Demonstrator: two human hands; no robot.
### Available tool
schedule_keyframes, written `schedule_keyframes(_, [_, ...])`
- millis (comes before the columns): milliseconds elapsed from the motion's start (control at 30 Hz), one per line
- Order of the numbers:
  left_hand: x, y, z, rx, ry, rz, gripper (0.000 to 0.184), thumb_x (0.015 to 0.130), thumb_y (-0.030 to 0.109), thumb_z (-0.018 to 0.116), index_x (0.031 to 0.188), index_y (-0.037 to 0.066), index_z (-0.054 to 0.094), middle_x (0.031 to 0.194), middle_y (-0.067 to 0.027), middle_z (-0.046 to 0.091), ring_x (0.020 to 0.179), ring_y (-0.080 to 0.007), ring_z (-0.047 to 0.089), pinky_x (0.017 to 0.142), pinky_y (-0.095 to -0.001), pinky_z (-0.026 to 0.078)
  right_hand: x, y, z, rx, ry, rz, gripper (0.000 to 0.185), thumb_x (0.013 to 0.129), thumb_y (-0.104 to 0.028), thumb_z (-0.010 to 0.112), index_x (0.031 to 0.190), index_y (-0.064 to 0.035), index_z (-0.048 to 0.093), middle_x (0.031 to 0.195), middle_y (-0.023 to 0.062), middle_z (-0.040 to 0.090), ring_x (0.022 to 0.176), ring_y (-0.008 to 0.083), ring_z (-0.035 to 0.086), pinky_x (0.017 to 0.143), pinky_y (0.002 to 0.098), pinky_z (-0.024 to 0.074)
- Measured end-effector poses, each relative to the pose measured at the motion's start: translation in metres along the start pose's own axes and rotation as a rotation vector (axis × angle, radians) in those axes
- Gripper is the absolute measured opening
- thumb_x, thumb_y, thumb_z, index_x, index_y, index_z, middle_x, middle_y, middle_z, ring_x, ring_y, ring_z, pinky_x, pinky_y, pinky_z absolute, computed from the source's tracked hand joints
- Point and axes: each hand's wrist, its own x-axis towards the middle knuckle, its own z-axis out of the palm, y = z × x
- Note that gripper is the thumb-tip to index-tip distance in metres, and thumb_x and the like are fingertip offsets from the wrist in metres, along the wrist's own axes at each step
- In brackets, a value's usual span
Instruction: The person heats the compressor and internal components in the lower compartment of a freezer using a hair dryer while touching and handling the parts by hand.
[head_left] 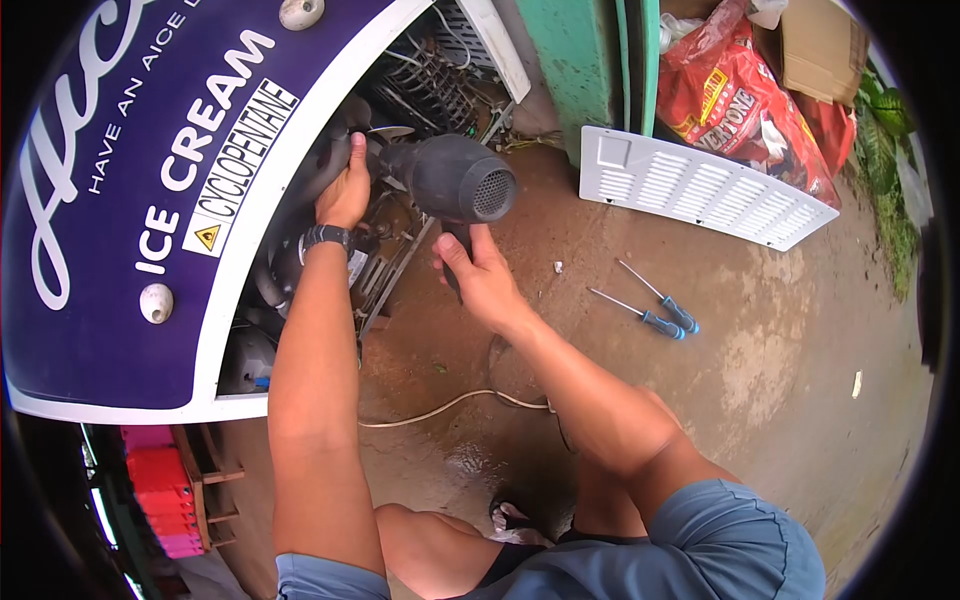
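Note:
My right hand (483, 278) is closed around the handle of a dark grey hair dryer (447, 175). Its round rear grille faces right, and the nozzle points left into the open machinery bay of an ice cream freezer (205, 330). Inside the bay, my left hand (345, 192) has its thumb up against a dark curved part (325, 165); the other fingers are mostly hidden, so what they grip is unclear. A thin fan blade (390, 132) shows between my left hand and the dryer. Behind it sit the black condenser coils (430, 85).
Two blue-handled screwdrivers (655, 312) lie on the wet concrete floor (760, 370). A white vented panel (700, 185) leans by a red bag (745, 100) and a green post (570, 60). A pale cord (440, 408) crosses the floor. Red crates (160, 485) stand lower left.

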Motion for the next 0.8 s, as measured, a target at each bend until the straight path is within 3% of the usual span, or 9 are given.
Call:
schedule_keyframes(233, [-0.003, 0.002, 0.0, -0.009, 0.011, -0.008, 0.092, 0.1, 0.082, 0.023, 0.161, 0.016, 0.043, 0.161, -0.0226, 0.045, 0.141, -0.046, 0.051, 0.113, -0.046, 0.049, 0.0, -0.001, 0.0, -0.022, 0.012, 0.004, 0.055, 0.11, -0.042, 0.058, 0.153, -0.0121, 0.042, 0.118, 0.0063, 0.063, 0.102, 0.0149, 0.062, 0.086, 0.0342, 0.0567])
schedule_keyframes(300, [0.007, -0.007, 0.004, 0.033, 0.057, 0.075, 0.093, 0.1, 0.083, 0.021, 0.16, 0.016, 0.044, 0.161, -0.022, 0.047, 0.141, -0.0458, 0.051, 0.112, -0.0467, 0.05, 0.001, 0.001, -0.001, -0.043, 0.018, -0.049, 0.059, 0.109, -0.038, 0.059, 0.158, -0.0168, 0.036, 0.107, 0.0065, 0.065, 0.091, 0.0162, 0.063, 0.08, 0.0353, 0.056])
schedule_keyframes(400, [0.012, -0.012, 0.005, 0.048, 0.048, 0.078, 0.093, 0.1, 0.083, 0.02, 0.16, 0.016, 0.045, 0.16, -0.0215, 0.048, 0.142, -0.0453, 0.05, 0.113, -0.0463, 0.049, 0.002, 0.001, -0.002, -0.062, 0.039, -0.051, 0.059, 0.109, -0.039, 0.059, 0.158, -0.0159, 0.036, 0.107, 0.0065, 0.065, 0.092, 0.0162, 0.063, 0.079, 0.0351, 0.0559])
schedule_keyframes(500, [-0.001, 0.001, 0.001, 0.013, 0.017, -0.009, 0.092, 0.1, 0.082, 0.02, 0.159, 0.016, 0.046, 0.16, -0.021, 0.049, 0.142, -0.0448, 0.05, 0.114, -0.0454, 0.047, 0.001, -0.005, -0.003, -0.046, 0.007, 0.001, 0.057, 0.111, -0.04, 0.057, 0.158, -0.0149, 0.038, 0.119, 0.0074, 0.063, 0.102, 0.0158, 0.062, 0.087, 0.0352, 0.0566])
schedule_keyframes(733, [0.013, -0.012, 0.006, 0.102, 0.066, 0.046, 0.091, 0.101, 0.081, 0.019, 0.16, 0.017, 0.044, 0.161, -0.0202, 0.048, 0.143, -0.0436, 0.049, 0.117, -0.0442, 0.045, 0.002, -0.003, 0.0, -0.009, -0.004, -0.016, 0.056, 0.111, -0.039, 0.057, 0.157, -0.0144, 0.038, 0.118, 0.0067, 0.063, 0.101, 0.0153, 0.062, 0.086, 0.0344, 0.0564])
schedule_keyframes(800, [0.01, -0.01, 0.006, 0.088, 0.093, 0.071, 0.09, 0.101, 0.081, 0.02, 0.16, 0.017, 0.044, 0.161, -0.0198, 0.048, 0.139, -0.0433, 0.054, 0.108, -0.0444, 0.054, 0.002, -0.003, 0.001, 0.001, -0.001, 0.02, 0.054, 0.111, -0.038, 0.057, 0.156, -0.0137, 0.039, 0.115, 0.0058, 0.062, 0.099, 0.0145, 0.062, 0.084, 0.0336, 0.0561])
